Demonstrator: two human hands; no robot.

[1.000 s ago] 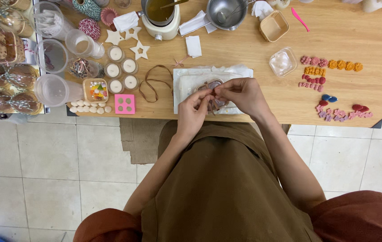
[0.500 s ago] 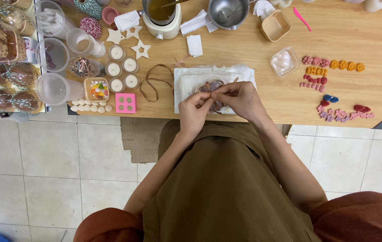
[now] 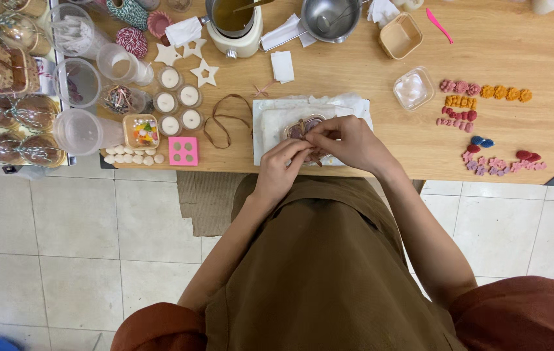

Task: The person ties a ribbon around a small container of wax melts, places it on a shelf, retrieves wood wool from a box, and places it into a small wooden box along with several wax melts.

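Wooden table [image 3: 355, 58] carries a white cloth [image 3: 270, 127] near its front edge; on it sits a small clear dish [image 3: 297, 127] (partly hidden); left hand [image 3: 283, 166] & right hand [image 3: 348, 140] pinch brown string [image 3: 303, 123] over it.

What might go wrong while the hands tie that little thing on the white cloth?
The left hand and right hand meet over a small clear round container on the white cloth, near the wooden table's front edge; a slip might push it off. The loose brown ribbon loop lies close by and could snag. An elbow swing might scatter the small coloured wax shapes.
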